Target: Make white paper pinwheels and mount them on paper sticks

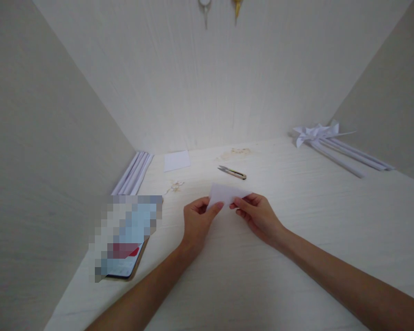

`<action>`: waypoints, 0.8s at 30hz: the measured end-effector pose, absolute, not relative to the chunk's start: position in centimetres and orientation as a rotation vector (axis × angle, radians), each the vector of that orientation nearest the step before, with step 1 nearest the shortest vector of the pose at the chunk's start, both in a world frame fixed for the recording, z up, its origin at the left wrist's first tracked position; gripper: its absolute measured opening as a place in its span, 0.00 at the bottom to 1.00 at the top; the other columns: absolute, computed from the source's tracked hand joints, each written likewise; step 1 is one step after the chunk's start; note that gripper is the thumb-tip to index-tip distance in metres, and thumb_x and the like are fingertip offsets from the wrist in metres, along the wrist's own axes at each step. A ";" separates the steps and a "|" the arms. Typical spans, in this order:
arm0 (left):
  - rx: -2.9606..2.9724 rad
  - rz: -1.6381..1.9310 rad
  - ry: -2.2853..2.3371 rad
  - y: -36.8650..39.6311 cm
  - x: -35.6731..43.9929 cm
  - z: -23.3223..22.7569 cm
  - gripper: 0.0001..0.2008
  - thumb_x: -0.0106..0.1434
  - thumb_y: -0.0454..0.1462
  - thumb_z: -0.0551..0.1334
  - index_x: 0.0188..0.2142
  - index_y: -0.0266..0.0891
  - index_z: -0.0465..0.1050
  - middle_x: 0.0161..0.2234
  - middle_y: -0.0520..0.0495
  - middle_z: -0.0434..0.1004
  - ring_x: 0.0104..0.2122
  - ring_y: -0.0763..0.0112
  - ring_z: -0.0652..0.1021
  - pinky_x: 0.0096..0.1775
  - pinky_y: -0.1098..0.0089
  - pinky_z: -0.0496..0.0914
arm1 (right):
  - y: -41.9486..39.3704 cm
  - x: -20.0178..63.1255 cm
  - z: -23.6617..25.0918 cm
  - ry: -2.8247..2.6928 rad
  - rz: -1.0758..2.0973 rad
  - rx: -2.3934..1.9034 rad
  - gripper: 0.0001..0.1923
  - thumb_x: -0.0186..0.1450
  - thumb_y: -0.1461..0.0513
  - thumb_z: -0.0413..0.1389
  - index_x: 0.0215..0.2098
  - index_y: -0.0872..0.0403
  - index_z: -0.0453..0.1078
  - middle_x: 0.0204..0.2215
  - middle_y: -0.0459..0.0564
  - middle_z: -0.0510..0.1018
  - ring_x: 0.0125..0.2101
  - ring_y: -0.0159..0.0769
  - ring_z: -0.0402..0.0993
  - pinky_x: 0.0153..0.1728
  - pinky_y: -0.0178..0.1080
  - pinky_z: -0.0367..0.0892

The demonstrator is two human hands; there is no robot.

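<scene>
A small folded piece of white paper (pixel 224 193) is held just above the white desk (pixel 296 230), near its middle. My left hand (pixel 197 220) pinches its left end between thumb and fingers. My right hand (pixel 257 214) pinches the right end. Both hands hold the paper slightly lifted, its far edge tilted up. A small pair of thread snips (pixel 232 172) lies on the desk just beyond the paper.
A phone (pixel 126 248) lies at the front left. Rolled white paper sticks (pixel 133 173) lie along the left wall. A white paper square (pixel 177 160) lies at the back. Paper pinwheels on long sticks (pixel 331 145) rest at the right. Bits of thread (pixel 175 186) lie near the snips.
</scene>
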State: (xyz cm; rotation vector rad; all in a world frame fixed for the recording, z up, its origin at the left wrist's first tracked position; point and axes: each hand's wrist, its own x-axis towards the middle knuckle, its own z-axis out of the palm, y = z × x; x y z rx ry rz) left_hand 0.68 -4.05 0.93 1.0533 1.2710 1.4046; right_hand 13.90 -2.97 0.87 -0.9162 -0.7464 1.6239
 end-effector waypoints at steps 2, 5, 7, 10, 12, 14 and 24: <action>0.996 1.408 1.249 -4.0 0.7 0.8 0.07 0.41 0.37 0.66 0.18 0.35 0.71 0.19 0.54 0.71 0.21 0.78 0.68 0.27 0.75 0.62 | -2.9 14.0 0.8 -0.699 1.619 -0.890 0.08 0.42 0.63 0.64 0.17 0.58 0.70 0.16 0.45 0.75 0.18 0.21 0.67 0.19 0.24 0.60; 0.943 1.419 1.201 -3.8 0.6 0.5 0.08 0.41 0.36 0.66 0.16 0.35 0.68 0.16 0.55 0.68 0.20 0.80 0.66 0.26 0.76 0.61 | -2.6 14.2 0.9 -0.658 1.603 -0.864 0.07 0.42 0.63 0.64 0.17 0.57 0.71 0.16 0.44 0.75 0.18 0.20 0.67 0.20 0.24 0.60; 0.947 1.426 1.185 -3.7 0.5 0.4 0.09 0.41 0.35 0.66 0.15 0.35 0.66 0.15 0.57 0.66 0.19 0.81 0.65 0.25 0.76 0.60 | -2.5 14.3 0.9 -0.635 1.585 -0.858 0.08 0.41 0.62 0.64 0.19 0.57 0.73 0.16 0.44 0.75 0.18 0.21 0.67 0.20 0.25 0.60; 0.976 1.427 1.213 -3.7 0.5 0.5 0.10 0.41 0.35 0.66 0.14 0.35 0.65 0.14 0.57 0.65 0.18 0.82 0.64 0.24 0.77 0.58 | -2.5 14.3 1.0 -0.615 1.561 -0.856 0.10 0.40 0.61 0.65 0.22 0.57 0.74 0.18 0.45 0.75 0.19 0.21 0.67 0.20 0.25 0.61; 1.003 1.422 1.243 -3.8 0.5 0.6 0.10 0.42 0.35 0.65 0.14 0.35 0.65 0.14 0.57 0.65 0.18 0.82 0.64 0.24 0.77 0.58 | -2.5 14.3 1.0 -0.609 1.553 -0.860 0.10 0.40 0.61 0.64 0.22 0.57 0.75 0.18 0.46 0.75 0.19 0.22 0.67 0.20 0.26 0.61; 1.033 1.420 1.273 -3.8 0.5 0.6 0.09 0.42 0.35 0.65 0.14 0.35 0.65 0.15 0.56 0.66 0.19 0.81 0.64 0.24 0.76 0.58 | -2.5 14.3 1.0 -0.603 1.553 -0.866 0.10 0.41 0.61 0.64 0.22 0.57 0.75 0.17 0.46 0.75 0.19 0.22 0.67 0.20 0.26 0.61; 1.152 1.437 1.347 -4.0 0.5 0.9 0.10 0.43 0.37 0.65 0.14 0.35 0.64 0.15 0.56 0.64 0.19 0.80 0.64 0.24 0.75 0.58 | -2.4 14.3 1.1 -0.597 1.567 -0.847 0.11 0.42 0.61 0.64 0.24 0.57 0.75 0.17 0.46 0.75 0.19 0.22 0.67 0.20 0.25 0.63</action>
